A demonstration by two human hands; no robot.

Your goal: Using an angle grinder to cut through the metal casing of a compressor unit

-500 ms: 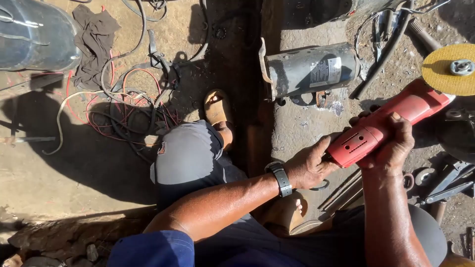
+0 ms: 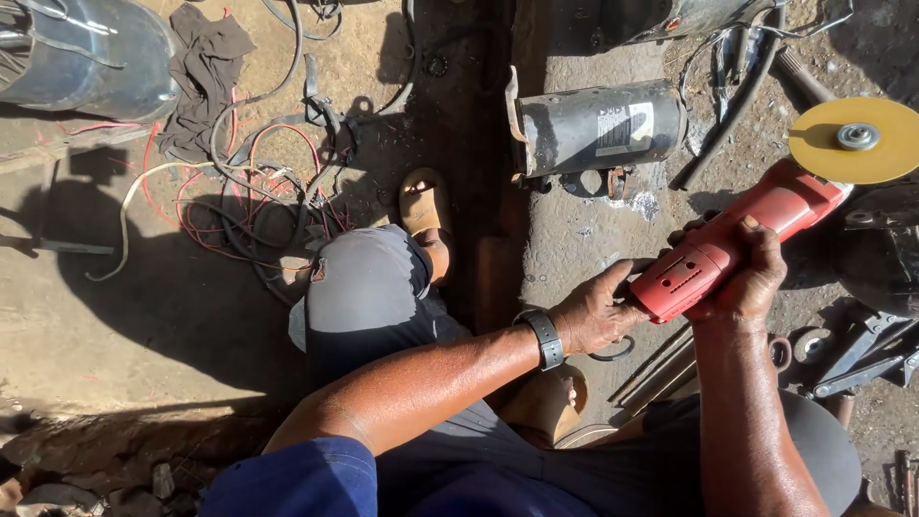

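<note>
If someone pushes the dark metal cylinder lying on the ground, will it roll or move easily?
The dark metal cylinder lies on its side, so it could roll. It looks like solid metal, probably heavy. The bracket at its left end may stop it.

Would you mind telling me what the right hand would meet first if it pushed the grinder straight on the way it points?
Past the yellow disc, the right hand and red grinder would likely leave the picture's upper right corner; only gravelly ground shows there, though depth is unclear.
</note>
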